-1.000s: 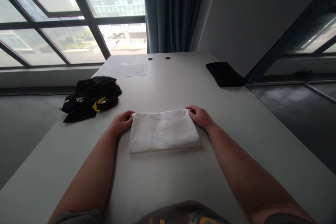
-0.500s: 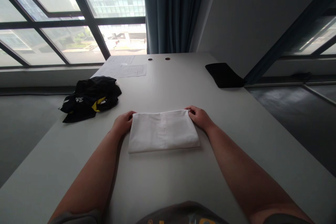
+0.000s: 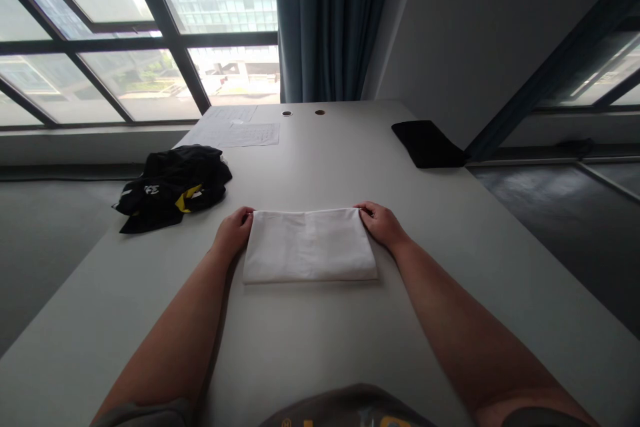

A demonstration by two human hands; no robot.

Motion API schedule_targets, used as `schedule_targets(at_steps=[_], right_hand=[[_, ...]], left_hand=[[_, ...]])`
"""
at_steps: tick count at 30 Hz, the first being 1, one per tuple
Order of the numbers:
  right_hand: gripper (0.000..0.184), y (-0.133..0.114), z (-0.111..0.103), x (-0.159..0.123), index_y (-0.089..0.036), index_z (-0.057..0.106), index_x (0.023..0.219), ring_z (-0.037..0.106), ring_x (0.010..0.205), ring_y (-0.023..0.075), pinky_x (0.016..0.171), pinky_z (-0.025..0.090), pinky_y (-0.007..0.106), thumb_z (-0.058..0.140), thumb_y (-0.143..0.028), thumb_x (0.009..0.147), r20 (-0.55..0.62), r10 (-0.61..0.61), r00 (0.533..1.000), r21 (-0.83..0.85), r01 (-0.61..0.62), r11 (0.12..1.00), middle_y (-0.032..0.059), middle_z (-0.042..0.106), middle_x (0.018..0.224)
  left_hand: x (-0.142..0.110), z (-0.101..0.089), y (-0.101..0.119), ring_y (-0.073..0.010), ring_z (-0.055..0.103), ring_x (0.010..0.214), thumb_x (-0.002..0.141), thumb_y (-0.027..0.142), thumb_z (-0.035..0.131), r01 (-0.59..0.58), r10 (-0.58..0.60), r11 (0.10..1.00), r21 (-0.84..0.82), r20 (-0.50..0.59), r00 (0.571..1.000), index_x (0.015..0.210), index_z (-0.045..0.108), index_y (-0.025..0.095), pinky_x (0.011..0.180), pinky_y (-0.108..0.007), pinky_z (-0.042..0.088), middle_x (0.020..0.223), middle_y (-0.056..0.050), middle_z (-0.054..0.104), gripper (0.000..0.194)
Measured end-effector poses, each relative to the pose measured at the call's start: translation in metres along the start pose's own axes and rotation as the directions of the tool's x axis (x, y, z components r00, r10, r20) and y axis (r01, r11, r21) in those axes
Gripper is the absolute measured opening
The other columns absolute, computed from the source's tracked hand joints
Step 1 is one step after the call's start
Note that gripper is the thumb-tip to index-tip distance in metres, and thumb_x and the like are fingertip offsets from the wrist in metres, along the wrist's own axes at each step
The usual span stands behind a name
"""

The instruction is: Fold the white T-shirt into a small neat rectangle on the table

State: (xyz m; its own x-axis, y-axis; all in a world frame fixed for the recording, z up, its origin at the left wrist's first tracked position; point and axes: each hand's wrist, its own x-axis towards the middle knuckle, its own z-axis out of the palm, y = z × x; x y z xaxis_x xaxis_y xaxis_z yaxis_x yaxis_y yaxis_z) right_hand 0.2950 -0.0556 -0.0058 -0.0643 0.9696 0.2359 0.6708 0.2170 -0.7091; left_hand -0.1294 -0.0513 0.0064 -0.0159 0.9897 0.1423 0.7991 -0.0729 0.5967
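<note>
A folded white cloth (image 3: 309,247), a flat rectangle, lies in front of me on the white table (image 3: 320,340). Its far left corner is pinched by my left hand (image 3: 235,232), and its far right corner by my right hand (image 3: 381,223). Both hands are closed, with the fingertips partly hidden behind the cloth's edge. The cloth's near edge runs nearly straight across the table, with a thin shadow under it.
Crumpled black clothing with a yellow patch (image 3: 175,187) lies at the table's left edge. A flat black item (image 3: 427,144) rests at the far right. Sheets of paper (image 3: 255,134) and two round cable holes (image 3: 320,112) are at the far end, near a blue curtain (image 3: 327,27).
The cloth's near edge has shifted slightly away from me and levelled out. My left hand has moved up a little with its corner; my right hand is almost where it was.
</note>
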Motion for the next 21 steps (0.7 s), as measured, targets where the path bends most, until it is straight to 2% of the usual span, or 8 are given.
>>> schedule_targets(at_steps=[4, 6, 7, 10, 12, 14, 16, 21], right_hand=[[0.032, -0.020, -0.001, -0.004, -0.019, 0.077, 0.108, 0.065, 0.106, 0.0276, 0.101, 0.051, 0.043, 0.049, -0.029, 0.096, -0.160, -0.105, 0.981, -0.068, 0.096, 0.993, 0.0130, 0.071, 0.111], [0.035, -0.043, -0.001, -0.014, -0.020, 0.075, 0.117, 0.061, 0.116, 0.0307, 0.109, 0.046, 0.048, 0.048, -0.030, 0.098, -0.176, -0.186, 0.967, -0.139, 0.162, 0.977, 0.0145, 0.068, 0.118], [0.036, -0.057, 0.000, -0.020, -0.020, 0.075, 0.122, 0.058, 0.121, 0.0317, 0.112, 0.044, 0.049, 0.048, -0.031, 0.099, -0.142, -0.237, 0.961, -0.178, 0.211, 0.961, 0.0146, 0.067, 0.122], [0.042, -0.092, 0.013, -0.042, -0.024, 0.068, 0.138, 0.049, 0.138, 0.0319, 0.122, 0.033, 0.051, 0.049, -0.033, 0.101, 0.069, -0.349, 0.935, -0.270, 0.354, 0.895, 0.0125, 0.061, 0.141], [0.049, -0.101, 0.027, -0.051, -0.027, 0.061, 0.147, 0.038, 0.149, 0.0338, 0.126, 0.024, 0.055, 0.053, -0.037, 0.100, 0.204, -0.330, 0.922, -0.329, 0.382, 0.864, 0.0107, 0.051, 0.157], [0.057, -0.097, 0.039, -0.053, -0.027, 0.054, 0.154, 0.029, 0.155, 0.0371, 0.127, 0.019, 0.059, 0.056, -0.043, 0.099, 0.303, -0.249, 0.920, -0.382, 0.357, 0.852, 0.0109, 0.040, 0.166], [0.062, -0.085, 0.046, -0.050, -0.026, 0.049, 0.158, 0.026, 0.157, 0.0377, 0.127, 0.018, 0.060, 0.055, -0.048, 0.100, 0.359, -0.175, 0.917, -0.413, 0.325, 0.851, 0.0118, 0.034, 0.169], [0.062, -0.064, 0.046, -0.037, -0.024, 0.043, 0.161, 0.029, 0.157, 0.0320, 0.129, 0.016, 0.054, 0.044, -0.051, 0.105, 0.354, -0.140, 0.925, -0.434, 0.295, 0.851, 0.0125, 0.031, 0.170]], left_hand=[[-0.008, -0.008, 0.013, -0.0236, 0.067, 0.081, 0.100, 0.040, 0.044, 0.023, -0.017, 0.999, 0.027, -0.193, 0.981, 0.098, 0.071, 0.023, 0.076, -0.031, 0.046, 0.079, -0.005, 0.074, 0.032], [-0.016, -0.014, 0.027, -0.0241, 0.067, 0.085, 0.103, 0.040, 0.041, -0.057, 0.069, 0.997, 0.051, -0.288, 0.955, 0.101, 0.070, 0.022, 0.083, -0.033, 0.049, 0.085, -0.006, 0.074, 0.035], [-0.021, -0.017, 0.035, -0.0247, 0.067, 0.092, 0.103, 0.041, 0.041, -0.127, 0.144, 0.989, 0.076, -0.288, 0.947, 0.104, 0.070, 0.021, 0.089, -0.035, 0.049, 0.092, -0.008, 0.075, 0.036], [-0.036, -0.014, 0.060, -0.0281, 0.062, 0.120, 0.104, 0.043, 0.044, -0.356, 0.378, 0.918, 0.175, -0.114, 0.919, 0.119, 0.071, 0.023, 0.111, -0.043, 0.042, 0.126, -0.011, 0.072, 0.037], [-0.043, -0.003, 0.071, -0.0307, 0.051, 0.138, 0.103, 0.044, 0.047, -0.455, 0.462, 0.858, 0.236, 0.029, 0.886, 0.132, 0.067, 0.025, 0.123, -0.050, 0.029, 0.146, -0.010, 0.061, 0.040], [-0.046, 0.013, 0.074, -0.0329, 0.039, 0.150, 0.103, 0.046, 0.048, -0.472, 0.456, 0.838, 0.274, 0.125, 0.881, 0.142, 0.062, 0.028, 0.128, -0.055, 0.019, 0.159, -0.009, 0.050, 0.045], [-0.045, 0.027, 0.069, -0.0345, 0.032, 0.155, 0.103, 0.047, 0.048, -0.435, 0.395, 0.851, 0.296, 0.186, 0.900, 0.148, 0.058, 0.030, 0.128, -0.057, 0.017, 0.164, -0.008, 0.044, 0.049], [-0.036, 0.044, 0.049, -0.0364, 0.028, 0.156, 0.102, 0.053, 0.049, -0.310, 0.270, 0.896, 0.318, 0.164, 0.949, 0.152, 0.054, 0.036, 0.126, -0.059, 0.020, 0.166, -0.006, 0.041, 0.054]])
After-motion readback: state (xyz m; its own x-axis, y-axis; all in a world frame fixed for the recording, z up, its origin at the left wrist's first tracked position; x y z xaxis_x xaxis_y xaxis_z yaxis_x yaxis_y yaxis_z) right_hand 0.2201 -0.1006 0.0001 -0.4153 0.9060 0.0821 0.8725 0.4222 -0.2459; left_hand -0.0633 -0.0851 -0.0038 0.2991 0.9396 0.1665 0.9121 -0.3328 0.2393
